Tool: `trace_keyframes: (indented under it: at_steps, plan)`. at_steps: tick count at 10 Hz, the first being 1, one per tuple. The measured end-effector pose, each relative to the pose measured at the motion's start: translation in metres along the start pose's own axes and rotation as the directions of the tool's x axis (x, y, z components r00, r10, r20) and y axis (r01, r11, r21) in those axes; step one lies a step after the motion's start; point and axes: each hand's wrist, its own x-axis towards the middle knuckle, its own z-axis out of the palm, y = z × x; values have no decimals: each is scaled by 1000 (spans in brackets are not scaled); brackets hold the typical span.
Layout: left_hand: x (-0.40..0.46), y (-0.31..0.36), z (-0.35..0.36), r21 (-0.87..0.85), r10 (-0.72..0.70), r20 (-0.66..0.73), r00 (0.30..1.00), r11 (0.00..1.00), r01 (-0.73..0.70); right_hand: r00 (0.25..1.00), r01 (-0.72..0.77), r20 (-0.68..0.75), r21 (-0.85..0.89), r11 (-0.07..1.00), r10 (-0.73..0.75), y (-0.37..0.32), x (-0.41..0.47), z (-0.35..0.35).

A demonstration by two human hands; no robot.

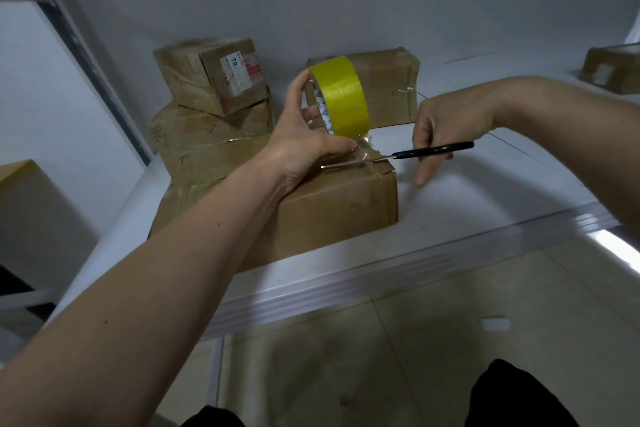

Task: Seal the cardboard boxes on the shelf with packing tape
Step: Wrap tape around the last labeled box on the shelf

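stacked boxes [207, 107] far left, white label reads "7R" | left hand [304, 135] grips yellow packing tape roll [341, 97] upright over front box [311, 211], which sits near shelf edge [398, 267] | right hand [446, 125] holds black-handled scissors [398, 154], blades at the tape strip | bare shelf room to the right

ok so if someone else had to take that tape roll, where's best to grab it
Probably by the yellow outer band of the tape roll, coming from the right or from above. It stands on edge on the front box, with the left hand covering its left face and core. The lower right is crowded: the scissors in the right hand sit at the pulled strip.
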Motion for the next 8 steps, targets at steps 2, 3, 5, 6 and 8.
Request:
trace_keyframes:
  at_steps: [2, 3, 5, 6, 8]
  plan:
    - [1, -1, 0, 3, 22, -11, 1000, 1000, -22, 1000, -4, 0, 10, 1000, 4, -14, 2, 3]
    - [2, -2, 0, -6, 21, -6, 1000, 1000, -21, 1000, 2, -26, 11, 1000, -2, -11, 2, 1]
    - [0, 0, 1, -5, 28, -13, 1000, 1000, -28, 998, -4, -62, -23, 1000, 3, -10, 5, 2]
    - [0, 0, 0, -2, 34, -14, 999, 999, -34, 998, -9, -59, -27, 1000, 8, -11, 5, 2]
    - [1, -1, -1, -2, 46, -6, 999, 999, -46, 999, -13, -34, -33, 999, 11, -15, 8, 0]
